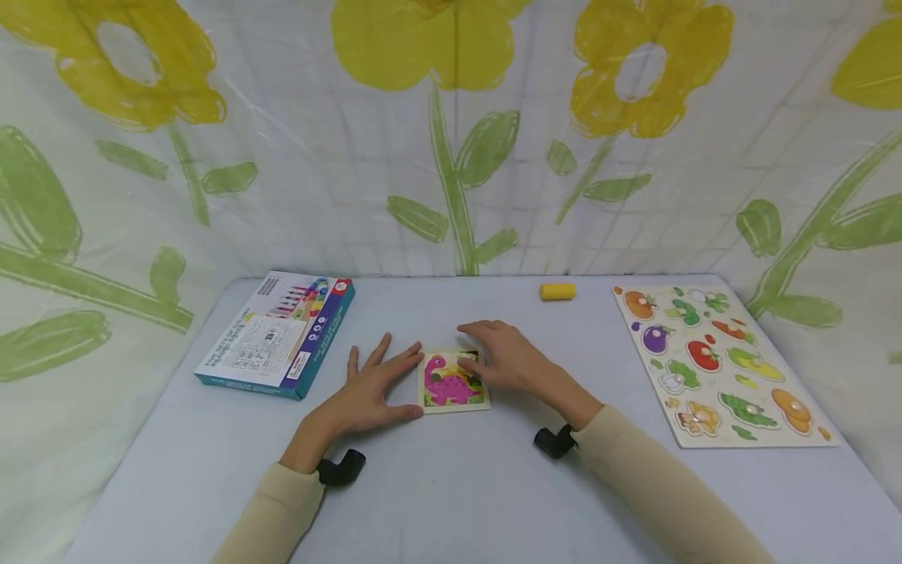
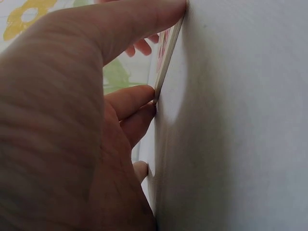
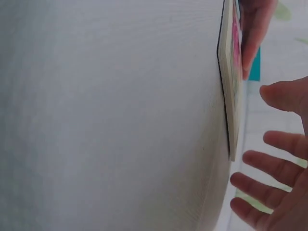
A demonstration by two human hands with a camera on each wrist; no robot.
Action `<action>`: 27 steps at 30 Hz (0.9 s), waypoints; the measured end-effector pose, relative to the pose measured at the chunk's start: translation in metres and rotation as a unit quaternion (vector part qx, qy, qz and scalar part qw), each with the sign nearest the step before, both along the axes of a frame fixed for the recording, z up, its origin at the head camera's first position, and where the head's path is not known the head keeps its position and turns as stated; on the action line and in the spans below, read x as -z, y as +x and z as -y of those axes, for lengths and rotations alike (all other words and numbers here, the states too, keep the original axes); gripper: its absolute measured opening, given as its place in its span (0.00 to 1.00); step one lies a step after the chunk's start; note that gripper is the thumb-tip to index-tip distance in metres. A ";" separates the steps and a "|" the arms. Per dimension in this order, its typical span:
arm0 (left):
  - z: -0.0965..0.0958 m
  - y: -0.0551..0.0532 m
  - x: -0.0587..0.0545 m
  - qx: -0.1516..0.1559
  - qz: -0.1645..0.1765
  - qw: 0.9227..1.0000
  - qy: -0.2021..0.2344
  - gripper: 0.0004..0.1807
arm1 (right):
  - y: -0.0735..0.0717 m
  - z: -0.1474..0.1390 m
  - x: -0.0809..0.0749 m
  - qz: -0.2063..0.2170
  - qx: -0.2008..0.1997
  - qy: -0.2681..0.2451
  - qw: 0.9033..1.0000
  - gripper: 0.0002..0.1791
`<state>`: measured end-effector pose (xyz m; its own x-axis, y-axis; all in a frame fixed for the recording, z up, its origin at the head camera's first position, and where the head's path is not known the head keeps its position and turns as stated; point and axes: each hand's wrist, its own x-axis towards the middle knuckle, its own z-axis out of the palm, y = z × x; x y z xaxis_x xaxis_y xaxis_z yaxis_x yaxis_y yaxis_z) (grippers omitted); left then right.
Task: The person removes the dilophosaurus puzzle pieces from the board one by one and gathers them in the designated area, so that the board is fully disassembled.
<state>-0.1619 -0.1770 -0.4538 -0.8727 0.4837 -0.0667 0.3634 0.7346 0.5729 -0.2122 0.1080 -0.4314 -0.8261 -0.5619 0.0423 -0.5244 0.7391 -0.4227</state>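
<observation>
A small square wooden puzzle (image 1: 451, 388) with a pink long-necked dinosaur lies flat on the table between both hands. My left hand (image 1: 369, 398) is spread along its left side, thumb at the near corner and fingertips (image 2: 144, 94) at the far one. The left wrist view shows the thumb and two fingers touching the board's edge. Over the puzzle's upper right hovers my right hand (image 1: 510, 356), its thumb covering part of the picture. Seen from the right wrist, the right fingers (image 3: 267, 166) are apart, holding nothing, beside the board's pale edge (image 3: 228, 96).
At the left lies a flat blue-and-white box (image 1: 275, 333) with a printed label. A yellow cylinder (image 1: 557, 291) rests near the back edge. On the right is a wooden vegetable peg puzzle (image 1: 719, 360). A flower-print curtain (image 1: 296, 172) hangs behind the table.
</observation>
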 end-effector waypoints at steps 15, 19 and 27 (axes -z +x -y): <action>-0.003 -0.002 0.000 0.001 -0.003 1.000 -0.002 0.48 | -0.006 0.013 -0.001 -0.005 -0.003 0.000 1.000 0.28; -0.003 -0.001 0.000 0.000 -0.004 1.000 -0.003 0.48 | -0.006 0.019 0.001 -0.014 -0.016 0.004 1.000 0.24; 0.000 0.000 0.000 0.000 -0.004 1.000 -0.008 0.48 | -0.006 0.031 0.006 -0.008 -0.023 0.012 1.000 0.18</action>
